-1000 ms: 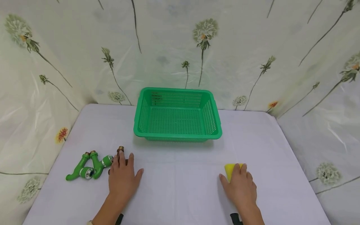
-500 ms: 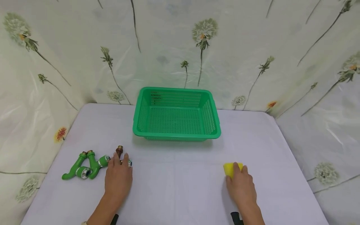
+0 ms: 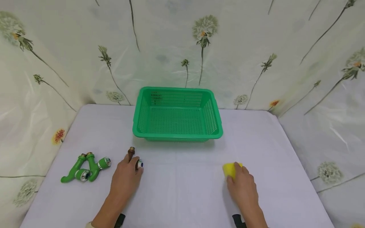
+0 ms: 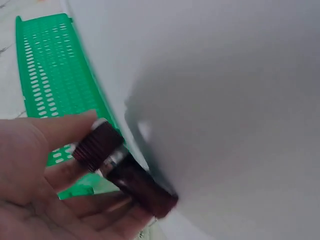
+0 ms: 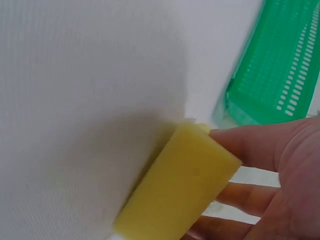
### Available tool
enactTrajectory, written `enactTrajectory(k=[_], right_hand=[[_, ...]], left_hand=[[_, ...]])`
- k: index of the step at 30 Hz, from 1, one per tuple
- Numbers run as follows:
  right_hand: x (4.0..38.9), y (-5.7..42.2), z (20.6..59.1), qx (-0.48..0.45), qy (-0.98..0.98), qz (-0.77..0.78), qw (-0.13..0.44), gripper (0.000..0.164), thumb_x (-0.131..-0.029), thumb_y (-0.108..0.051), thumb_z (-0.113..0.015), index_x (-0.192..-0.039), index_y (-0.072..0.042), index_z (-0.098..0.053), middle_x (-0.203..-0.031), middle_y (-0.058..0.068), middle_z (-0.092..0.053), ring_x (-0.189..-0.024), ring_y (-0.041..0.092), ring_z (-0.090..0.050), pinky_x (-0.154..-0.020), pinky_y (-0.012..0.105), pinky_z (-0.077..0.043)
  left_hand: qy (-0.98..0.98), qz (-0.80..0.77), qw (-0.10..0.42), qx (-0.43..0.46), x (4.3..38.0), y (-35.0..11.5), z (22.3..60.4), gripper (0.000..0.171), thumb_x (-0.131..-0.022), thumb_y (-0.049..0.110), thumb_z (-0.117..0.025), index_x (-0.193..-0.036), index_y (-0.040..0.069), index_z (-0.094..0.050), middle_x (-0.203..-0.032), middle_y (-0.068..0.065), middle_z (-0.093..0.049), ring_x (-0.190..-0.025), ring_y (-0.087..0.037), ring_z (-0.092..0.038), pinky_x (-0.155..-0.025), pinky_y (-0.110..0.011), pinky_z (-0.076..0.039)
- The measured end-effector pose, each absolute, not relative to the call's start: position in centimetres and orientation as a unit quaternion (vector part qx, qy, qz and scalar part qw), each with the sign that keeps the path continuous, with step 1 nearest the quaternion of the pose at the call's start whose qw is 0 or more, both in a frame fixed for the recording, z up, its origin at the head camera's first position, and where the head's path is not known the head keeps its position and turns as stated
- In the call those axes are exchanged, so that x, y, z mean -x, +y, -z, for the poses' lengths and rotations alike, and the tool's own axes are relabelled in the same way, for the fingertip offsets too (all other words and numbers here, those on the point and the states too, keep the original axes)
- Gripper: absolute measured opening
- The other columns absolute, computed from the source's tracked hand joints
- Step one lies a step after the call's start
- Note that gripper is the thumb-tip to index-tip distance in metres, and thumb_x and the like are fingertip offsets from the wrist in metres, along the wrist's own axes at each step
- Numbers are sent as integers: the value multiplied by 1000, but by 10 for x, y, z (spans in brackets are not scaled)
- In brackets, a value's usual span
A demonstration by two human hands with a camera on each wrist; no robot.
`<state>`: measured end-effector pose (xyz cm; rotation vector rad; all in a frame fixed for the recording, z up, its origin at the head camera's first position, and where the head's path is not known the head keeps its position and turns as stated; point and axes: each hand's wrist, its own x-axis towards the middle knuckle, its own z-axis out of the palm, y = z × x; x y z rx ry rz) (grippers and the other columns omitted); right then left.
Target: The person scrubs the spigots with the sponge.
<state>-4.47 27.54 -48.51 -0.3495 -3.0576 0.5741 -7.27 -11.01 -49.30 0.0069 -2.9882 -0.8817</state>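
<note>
My left hand [image 3: 125, 179] grips a dark brown water tap [image 3: 131, 151] with a brass-coloured threaded end. The left wrist view shows the tap's ribbed collar [image 4: 99, 146] between thumb and fingers, and its dark body [image 4: 137, 185] lying along the fingers. My right hand [image 3: 243, 186] holds a yellow sponge [image 3: 229, 170] between thumb and fingers. Seen from the right wrist, the sponge [image 5: 180, 185] is a thick block tilted close to the white cloth. Left of my left hand lie two green taps, one bent tap [image 3: 75, 171] and a second tap [image 3: 95, 167] beside it.
A green perforated plastic basket [image 3: 178, 136] stands at the back middle of the table, with nothing in it. White cloth [image 3: 182, 183] covers the table. Flower-printed sheeting [image 3: 162, 57] hangs behind and at both sides.
My left hand has gone from lying spread over the brown tap to gripping it, and has shifted the tap slightly right. My right hand has drawn its thumb in against the sponge.
</note>
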Motion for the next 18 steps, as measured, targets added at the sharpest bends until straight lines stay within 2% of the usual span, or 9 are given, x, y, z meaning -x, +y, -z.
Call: enactTrajectory(k=[3, 6, 8, 13, 18], right_hand=[[43, 269, 480, 87, -975, -206, 18, 61, -95, -11, -69, -149, 9, -48, -143, 36, -52, -116, 56, -58, -90, 68, -52], [42, 258, 471, 40, -972, -229, 37, 63, -97, -12, -70, -152, 5, -46, -150, 32, -48, -126, 53, -54, -99, 66, -48], [40, 249, 465, -3, -968, -245, 57, 65, -97, -13, -72, -155, 1, -44, -153, 28, -48, -128, 48, -53, -102, 63, -47], [34, 219, 455, -121, -942, -287, 122, 71, -94, -14, -79, -157, -10, -46, -155, 17, -49, -131, 36, -55, -101, 56, -52], [36, 190, 448, -213, -912, -322, 138, 73, -93, -15, -81, -157, -19, -47, -159, 9, -46, -135, 26, -54, -101, 48, -55]], left_hand=[[-933, 358, -20, 14, 73, -102, 488, 46, -95, 19, -79, -135, 2, -67, -142, -32, -57, -126, -46, -61, -97, -58, -54], [-888, 453, -81, 19, 71, -93, 478, 45, -97, 28, -78, -138, 13, -66, -137, -18, -66, -125, -34, -65, -99, -52, -55], [-844, 522, -123, 21, 71, -88, 470, 44, -99, 31, -76, -139, 16, -65, -134, -11, -68, -124, -28, -66, -99, -47, -56], [-709, 673, -207, 46, 73, -75, 458, 43, -105, 29, -66, -141, 5, -58, -133, -17, -67, -119, -28, -67, -100, -42, -56], [-609, 748, -257, 54, 74, -60, 452, 47, -110, 35, -57, -139, -1, -53, -130, -21, -67, -118, -32, -69, -97, -42, -58]])
